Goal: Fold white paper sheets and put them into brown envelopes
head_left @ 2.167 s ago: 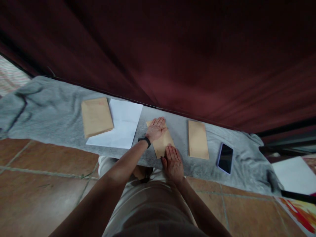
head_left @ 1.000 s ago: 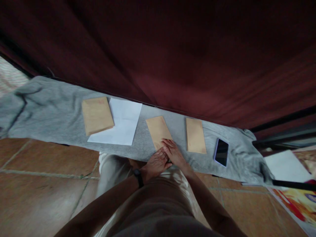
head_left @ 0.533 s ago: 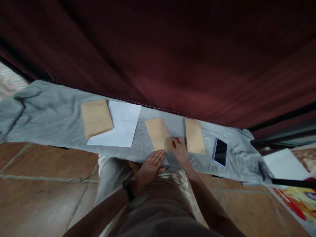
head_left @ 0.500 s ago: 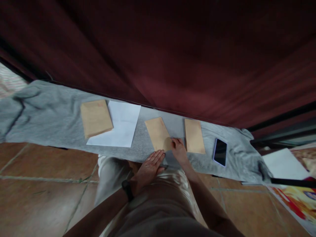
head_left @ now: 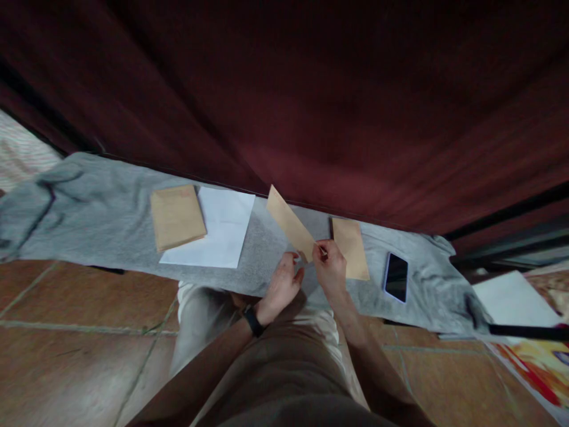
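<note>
A: Wide view first: a dark red curtain [head_left: 311, 107] hangs right behind the grey cloth [head_left: 89, 207], which runs across a tiled floor [head_left: 66, 320]. No room at the back, then; the cloth's far edge sits against the curtain.

B: And on the cloth, a white sheet [head_left: 222, 228] with a stack of brown envelopes [head_left: 176, 215] overlapping its left edge. Right of centre, a single brown envelope [head_left: 351, 252] lies flat, and a phone [head_left: 395, 277] beyond it, near but apart.

A: Now the action: the lifted envelope [head_left: 291, 228] is off the cloth, tilted, far corner up towards the curtain. The right hand [head_left: 329, 268] pinches its near end, fingers closed on it. The left hand [head_left: 284, 283] is curled at the same end; it looks to be touching the corner, though a firm grip I can't confirm.

B: My read: one envelope looks finished and laid aside, this one is in hand, the stack remains.

A: Open cloth lies between the sheet and the flat envelope, directly beneath the hands.
</note>
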`<state>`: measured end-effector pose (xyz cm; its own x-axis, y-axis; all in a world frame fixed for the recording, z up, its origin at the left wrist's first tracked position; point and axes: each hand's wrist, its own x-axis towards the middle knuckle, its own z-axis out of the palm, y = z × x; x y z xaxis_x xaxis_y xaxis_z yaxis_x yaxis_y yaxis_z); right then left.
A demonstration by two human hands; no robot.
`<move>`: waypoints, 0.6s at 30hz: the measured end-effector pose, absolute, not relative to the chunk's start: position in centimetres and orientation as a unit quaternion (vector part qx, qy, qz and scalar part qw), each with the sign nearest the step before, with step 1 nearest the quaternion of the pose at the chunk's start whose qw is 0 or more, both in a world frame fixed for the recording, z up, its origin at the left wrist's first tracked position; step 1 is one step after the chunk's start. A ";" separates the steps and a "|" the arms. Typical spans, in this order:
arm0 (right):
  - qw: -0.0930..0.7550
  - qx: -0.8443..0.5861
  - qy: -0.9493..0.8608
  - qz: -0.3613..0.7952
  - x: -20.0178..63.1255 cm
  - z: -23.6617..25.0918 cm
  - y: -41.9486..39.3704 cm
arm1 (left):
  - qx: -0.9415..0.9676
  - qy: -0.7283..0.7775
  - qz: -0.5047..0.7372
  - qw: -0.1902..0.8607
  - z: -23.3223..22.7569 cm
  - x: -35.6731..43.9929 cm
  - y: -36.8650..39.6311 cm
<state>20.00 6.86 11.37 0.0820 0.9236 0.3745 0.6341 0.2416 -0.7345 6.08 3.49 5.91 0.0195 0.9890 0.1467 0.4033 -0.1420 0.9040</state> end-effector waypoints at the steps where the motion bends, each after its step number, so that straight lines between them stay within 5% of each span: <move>1: 0.415 -0.595 -0.681 0.096 19.6 12.3 6.6 | 0.572 0.530 0.470 0.414 6.5 6.2 4.0; 4: 0.306 -0.579 -0.755 -0.025 18.5 12.9 5.6 | 0.365 0.423 0.560 0.612 7.7 5.8 4.7; 7: 0.232 -0.539 -0.809 -0.037 17.2 10.9 4.3 | 0.202 0.381 0.575 0.695 7.6 4.5 4.4; 11: 0.208 -0.518 -0.829 0.040 15.5 7.2 2.5 | 0.217 0.475 0.559 0.644 5.5 3.0 3.8; 18: 0.323 -0.471 -0.805 0.158 16.2 3.8 1.4 | 0.332 0.548 0.521 0.564 2.6 0.6 5.5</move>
